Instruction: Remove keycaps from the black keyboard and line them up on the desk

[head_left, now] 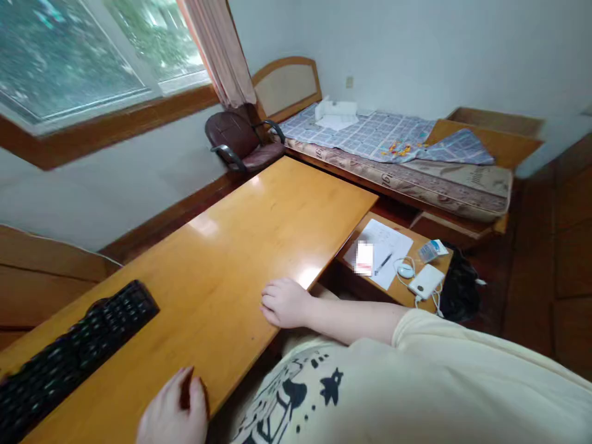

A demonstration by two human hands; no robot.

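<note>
My left hand (172,410) rests at the near edge of the wooden desk (240,240), low in the view. Its thumb stands apart from the bent fingers, and I see nothing between them. Part of this hand is cut off by the bottom of the picture. Farther along the same edge lies my right hand (287,303), its fingers curled in against the desk top, with no object showing in them. A black keyboard (83,345) sits on the desk to the left of my left hand, apart from it.
Beyond the right hand, a low wooden surface (398,290) bears paper (398,243), a pen (383,263), a white mouse (406,271) and a white cabled box (426,282). A brown armchair (240,139) and a bed (370,132) with a drawer (490,139) on it stand behind.
</note>
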